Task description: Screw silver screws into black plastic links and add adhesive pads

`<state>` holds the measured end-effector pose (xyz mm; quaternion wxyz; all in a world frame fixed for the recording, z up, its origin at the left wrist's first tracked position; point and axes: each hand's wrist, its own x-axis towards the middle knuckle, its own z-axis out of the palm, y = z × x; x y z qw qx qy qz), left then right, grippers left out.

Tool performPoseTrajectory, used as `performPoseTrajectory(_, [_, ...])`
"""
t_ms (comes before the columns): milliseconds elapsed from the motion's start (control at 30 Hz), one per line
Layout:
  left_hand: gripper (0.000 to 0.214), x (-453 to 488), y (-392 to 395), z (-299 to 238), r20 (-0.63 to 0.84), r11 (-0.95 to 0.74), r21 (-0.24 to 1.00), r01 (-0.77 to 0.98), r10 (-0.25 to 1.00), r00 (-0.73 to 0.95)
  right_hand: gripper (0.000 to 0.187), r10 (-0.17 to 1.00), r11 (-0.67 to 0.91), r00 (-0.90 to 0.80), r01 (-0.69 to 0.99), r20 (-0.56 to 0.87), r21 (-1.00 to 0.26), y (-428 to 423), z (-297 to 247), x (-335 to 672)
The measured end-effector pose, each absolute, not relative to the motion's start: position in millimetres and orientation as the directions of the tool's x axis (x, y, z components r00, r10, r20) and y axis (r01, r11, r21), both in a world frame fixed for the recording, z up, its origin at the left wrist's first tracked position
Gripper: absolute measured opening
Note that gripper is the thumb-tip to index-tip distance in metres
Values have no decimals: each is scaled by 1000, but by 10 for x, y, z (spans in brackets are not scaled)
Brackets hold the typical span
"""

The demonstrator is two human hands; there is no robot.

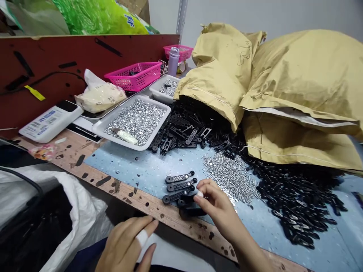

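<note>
My right hand [217, 207] is over the blue mat with thumb and fingers pinched together, white tape near a fingertip. What the pinch holds, if anything, is hidden. Just left of those fingers, several black lattice-patterned plastic arms [180, 186] lie side by side, some with a small silver piece near the narrow end. The nearest ones are partly covered by dark parts and the hand. My left hand [127, 241], a white band round one finger, is empty in front of the table edge, its fingers stretched out and thumb apart.
Silver pins [238, 175] lie beyond my right hand, beside a heap of black clips [300, 207]. Paper sacks [303, 79] spill black parts [184, 128]. A white tray [132, 145] holds small metal pieces. A pink basket [141, 80], white scale [51, 122] and white sack [82, 215] stand left.
</note>
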<state>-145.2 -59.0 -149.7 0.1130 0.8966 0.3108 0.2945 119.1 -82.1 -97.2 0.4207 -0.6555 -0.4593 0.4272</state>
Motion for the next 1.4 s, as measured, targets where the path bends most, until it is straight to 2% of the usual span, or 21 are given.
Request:
performPoseTrajectory(133, [45,-1118,-408,-1364,385,-817,249,520,576,721,22,976,-218,67,323,-208,-921,-533,-1058,1127])
performPoseTrajectory(333, [41,-1051,-421,-1442,360,-763,328,558,646,673,18,966,-243,33,454,-257,-857,-417,-1051,1046])
performPoseTrajectory(567, [36,-1049,-362,-1326,387,-803,267,533,596,704,20,964,-227,12,566,-267,-793,-385,-1059,1048])
performPoseTrajectory(667, [37,-1046,-340,-1321,354,-813,257,522,582,732,22,966,-214,27,635,-255,-742,-394,-1090,1011])
performPoseTrajectory(767, [41,-1023,-367,-1394,313,-796,294,529,603,734,25,973,-202,85,758,-214,-620,-397,-1116,981])
performPoseTrajectory(867, [38,-985,-405,-1477,330,-733,384,561,677,658,26,977,-200,146,888,-157,-413,-437,-1107,1008])
performPoseTrajectory(900, [37,-975,-409,-1494,341,-720,407,562,691,638,24,980,-197,171,917,-106,-348,-471,-1100,1028])
performPoseTrajectory(967, [34,-961,-398,-1511,365,-723,428,543,688,628,26,978,-159,190,948,91,-274,-579,-1099,1060])
performPoseTrajectory(1067, [32,-944,-350,-1509,412,-748,434,502,660,628,28,920,29,94,952,381,-305,-815,-1177,998])
performPoseTrajectory(1167, [33,-905,-301,-1500,457,-759,461,460,648,610,43,911,223,-62,905,407,-363,-1032,-1318,818])
performPoseTrajectory(1267, [28,-837,-266,-1487,455,-730,513,451,677,578,48,914,181,20,874,406,-451,-1138,-1382,757])
performPoseTrajectory(1400, [19,-780,-218,-1448,421,-711,531,461,694,585,29,887,19,252,816,386,-577,-1151,-1307,1013])
